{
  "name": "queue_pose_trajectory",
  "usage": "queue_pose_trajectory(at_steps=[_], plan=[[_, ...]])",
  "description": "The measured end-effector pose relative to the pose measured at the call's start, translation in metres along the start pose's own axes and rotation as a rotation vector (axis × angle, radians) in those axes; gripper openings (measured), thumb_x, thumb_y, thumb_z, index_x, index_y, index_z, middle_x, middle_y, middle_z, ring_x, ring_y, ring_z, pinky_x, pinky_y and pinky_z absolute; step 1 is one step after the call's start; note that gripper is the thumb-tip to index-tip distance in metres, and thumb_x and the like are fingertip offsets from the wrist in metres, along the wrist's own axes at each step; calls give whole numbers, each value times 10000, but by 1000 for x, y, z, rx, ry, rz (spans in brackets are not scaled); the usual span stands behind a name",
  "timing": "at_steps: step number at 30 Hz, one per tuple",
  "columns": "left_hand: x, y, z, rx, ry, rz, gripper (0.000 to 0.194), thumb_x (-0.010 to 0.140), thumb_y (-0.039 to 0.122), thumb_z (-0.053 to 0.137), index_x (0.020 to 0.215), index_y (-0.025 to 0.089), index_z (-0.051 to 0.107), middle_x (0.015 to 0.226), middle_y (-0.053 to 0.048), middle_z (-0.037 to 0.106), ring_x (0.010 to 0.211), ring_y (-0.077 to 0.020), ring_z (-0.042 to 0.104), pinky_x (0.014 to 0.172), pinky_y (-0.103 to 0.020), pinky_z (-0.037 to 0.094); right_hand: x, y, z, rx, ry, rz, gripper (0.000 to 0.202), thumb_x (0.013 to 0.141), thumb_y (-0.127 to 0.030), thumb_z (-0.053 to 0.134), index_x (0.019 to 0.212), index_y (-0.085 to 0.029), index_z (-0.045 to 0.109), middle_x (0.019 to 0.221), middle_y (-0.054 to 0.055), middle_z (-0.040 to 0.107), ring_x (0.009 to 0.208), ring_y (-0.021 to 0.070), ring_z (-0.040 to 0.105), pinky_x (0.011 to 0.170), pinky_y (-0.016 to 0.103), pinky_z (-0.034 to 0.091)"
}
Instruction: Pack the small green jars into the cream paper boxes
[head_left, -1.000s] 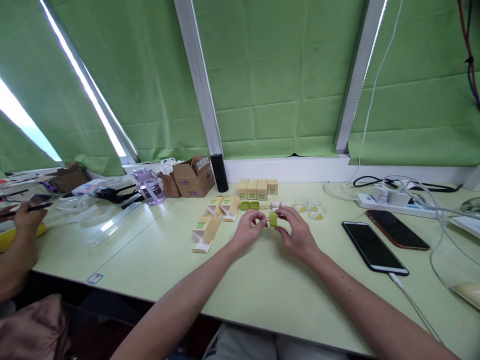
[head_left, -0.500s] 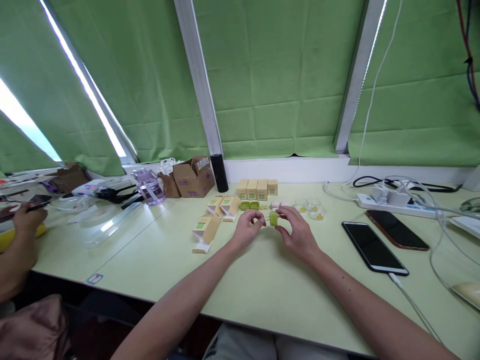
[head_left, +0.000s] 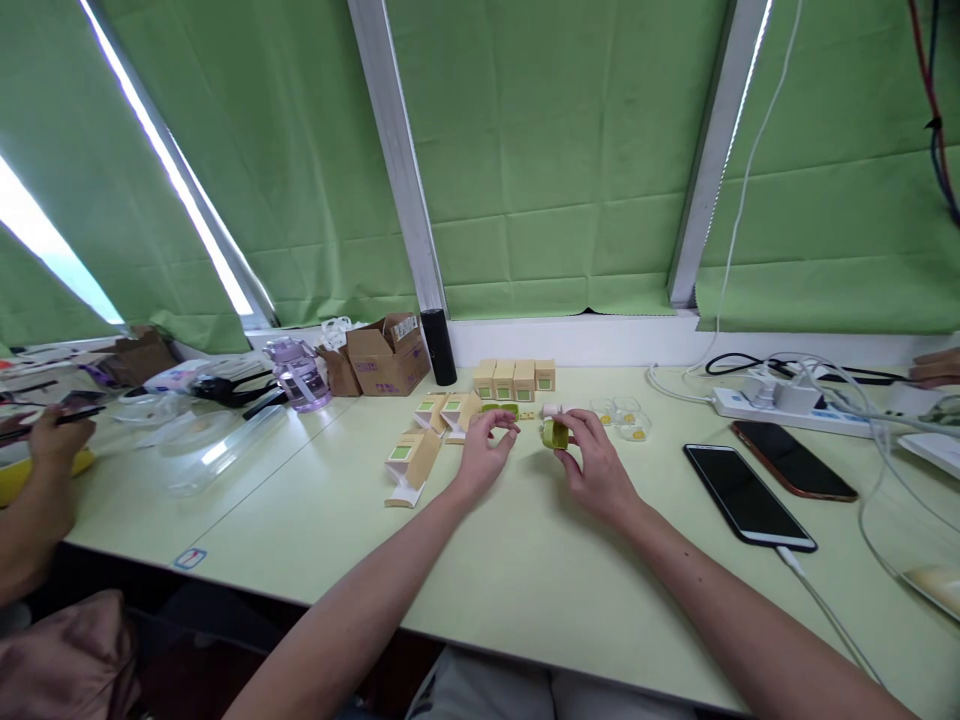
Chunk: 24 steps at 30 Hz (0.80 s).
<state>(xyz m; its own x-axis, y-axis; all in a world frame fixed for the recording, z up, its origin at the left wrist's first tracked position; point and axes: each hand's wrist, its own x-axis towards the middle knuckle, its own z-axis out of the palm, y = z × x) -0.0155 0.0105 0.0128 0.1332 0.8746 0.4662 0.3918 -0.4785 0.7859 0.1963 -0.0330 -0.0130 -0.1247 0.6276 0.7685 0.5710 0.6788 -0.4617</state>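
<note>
My right hand (head_left: 598,458) grips a small green case (head_left: 555,434) between thumb and fingers, a little above the table. Left of it, my left hand (head_left: 484,455) is open, its curved fingers apart and nothing seen in them. Just behind my left fingers lie more green pieces (head_left: 510,409), partly covered by the hand. A small pale pink item (head_left: 551,409) sits behind the held case. To the right are several clear round containers (head_left: 626,412) with yellow bits inside. Opened cardboard boxes (head_left: 414,460) with green labels lie left of my left hand.
Small closed boxes (head_left: 514,379) stand in a row at the back by a black cylinder (head_left: 439,346). Two phones (head_left: 750,495) and a power strip (head_left: 795,410) with cables lie right. Other people's hands (head_left: 56,435) show at the left and far right edges.
My left hand has moved left, away from the green case, and its fingers have parted. The case has turned in my right hand. Another person's hand has appeared at the right edge.
</note>
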Motion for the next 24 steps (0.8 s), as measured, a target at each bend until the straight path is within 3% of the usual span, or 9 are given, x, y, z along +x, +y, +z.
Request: queue_pose_trajectory(at_steps=[4, 7, 14, 24], plan=[[-8, 8, 1, 1, -89, 211, 478, 843, 186, 719, 1308, 244, 625, 1276, -97, 704, 1329, -307, 519, 1109, -503, 425, 1, 0, -1, -13, -13, -72, 497, 968, -129, 534, 1443, -263, 469, 1366, 155, 585, 1276, 313, 610, 939, 507, 661], [-10, 10, 3, 36, -138, 305, 542, 823, 199, 772, 1339, 258, 615, 1359, -104, 654, 1379, -325, 433, 1175, -545, 385, 1, 1, -2, -53, -10, -140, 415, 985, -152, 538, 1384, -255, 497, 1333, 150, 641, 1255, 314, 634, 922, 509, 658], [-10, 13, 4, 118, -145, 407, 438, 854, 222, 771, 1275, 249, 653, 1271, -98, 696, 1309, -326, 457, 1158, -557, 391, 1, 2, -1, -170, -1, -259, 303, 1011, -163, 514, 1295, -231, 597, 1336, 164, 665, 1229, 302, 676, 995, 504, 626], [-10, 13, 4, 136, -105, 439, 398, 861, 222, 764, 1247, 252, 670, 1221, -94, 709, 1266, -321, 487, 1103, -535, 438, 2, -1, -2, -202, 5, -273, 337, 1015, -153, 483, 1304, -240, 634, 1351, 172, 652, 1155, 300, 701, 885, 471, 649]])
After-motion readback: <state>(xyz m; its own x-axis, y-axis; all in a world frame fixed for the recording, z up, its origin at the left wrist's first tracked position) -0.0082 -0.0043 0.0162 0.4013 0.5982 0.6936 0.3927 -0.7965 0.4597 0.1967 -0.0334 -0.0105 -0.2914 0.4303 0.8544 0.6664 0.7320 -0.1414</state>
